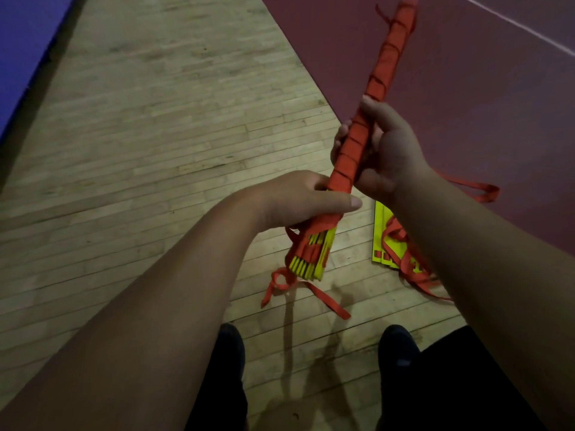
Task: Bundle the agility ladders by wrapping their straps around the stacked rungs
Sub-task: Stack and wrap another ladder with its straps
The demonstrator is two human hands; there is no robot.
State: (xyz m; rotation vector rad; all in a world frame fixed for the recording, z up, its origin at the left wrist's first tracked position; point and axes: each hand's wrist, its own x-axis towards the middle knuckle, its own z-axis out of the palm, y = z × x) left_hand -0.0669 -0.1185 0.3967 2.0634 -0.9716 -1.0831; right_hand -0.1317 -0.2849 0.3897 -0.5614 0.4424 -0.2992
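The person stands on a wooden floor and holds one bundle in the air with both hands. The bundle is long and thin and lies on a slant: its near end points down and left, its far end points up and right. A red strap is wound around it in many turns, from the far tip down to the left hand.

The left hand grips the bundle at its lower part, with the fingers curled around it and the thumb stretched across the near side. The right hand grips the middle, just beyond the left one – its fingers close around the far side of the wrapped part and its palm lies against the right side.

Below the left hand the yellow rungs are bare and spread a little, like a fan. Loose strap ends hang from here toward the floor.

A second ladder lies on the floor at the right, partly hidden behind the right arm – flat yellow rungs with red strap tangled over them. One loop of strap lies farther right, on a dark red zone of the floor that has a white line. At the far left there is a blue zone. Two dark shoes show at the near edge.
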